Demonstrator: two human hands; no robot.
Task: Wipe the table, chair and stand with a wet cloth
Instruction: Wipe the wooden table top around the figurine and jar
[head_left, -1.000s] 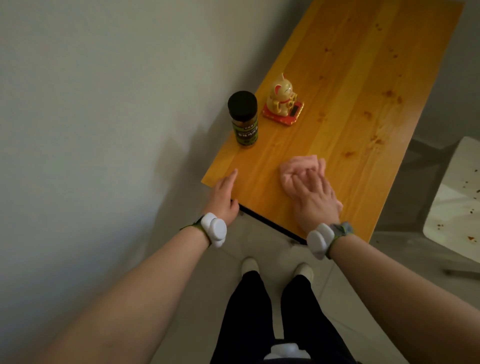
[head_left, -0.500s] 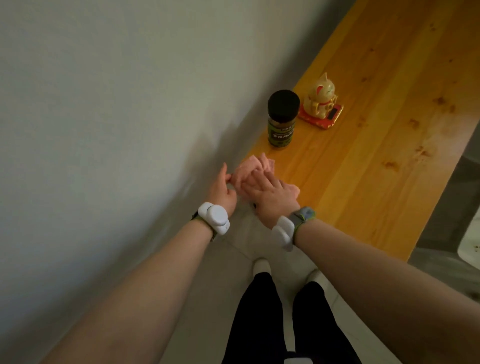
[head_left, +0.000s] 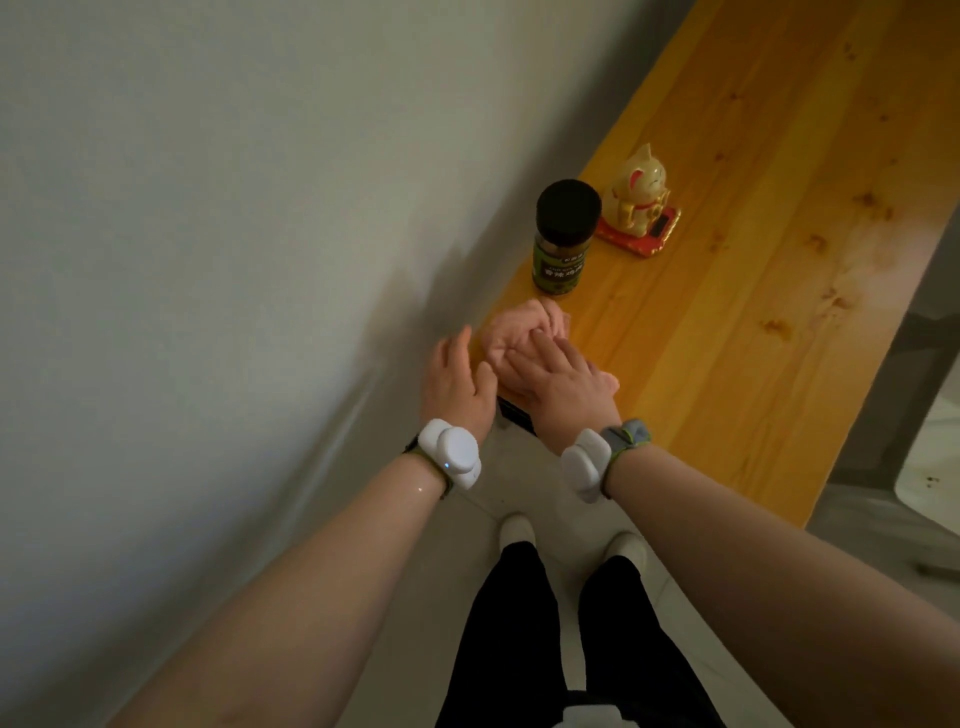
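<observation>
A crumpled pink cloth (head_left: 511, 330) lies on the near left corner of the orange wooden table (head_left: 753, 322). My right hand (head_left: 558, 382) presses flat on the cloth with straight fingers. Beside it, my left hand (head_left: 457, 382) rests at the table's corner with fingers extended, close to the cloth's left edge. Brown stains dot the tabletop further right.
A dark-lidded jar (head_left: 563, 236) stands just behind the cloth, and a gold lucky cat figure (head_left: 639, 200) on a red base sits behind that. A grey wall (head_left: 234, 234) runs along the left. A white chair seat (head_left: 930, 483) shows at the right edge.
My right hand slid the cloth leftward from the table's middle to the near left corner, next to my left hand. The view swung left.
</observation>
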